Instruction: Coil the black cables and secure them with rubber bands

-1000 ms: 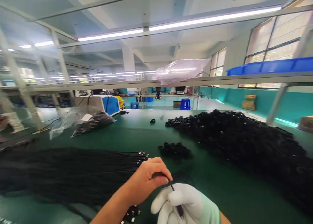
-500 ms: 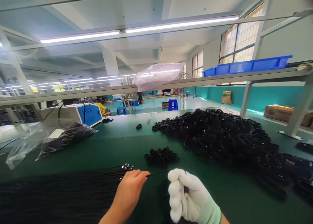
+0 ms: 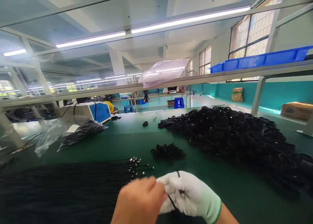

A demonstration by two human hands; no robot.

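On the green surface (image 3: 220,191), big heap of coiled black cables (image 3: 234,136) fills the far right. Left of the heap, a flat spread of straight black cables (image 3: 61,188), metal tips toward it. Small clump of coils (image 3: 168,151) just left of the heap. Nearer than the heap: gloved right hand (image 3: 189,194) clamped on a thin black cable (image 3: 172,201); bare left hand (image 3: 139,202), blurred, pinches the same cable, touching the glove.
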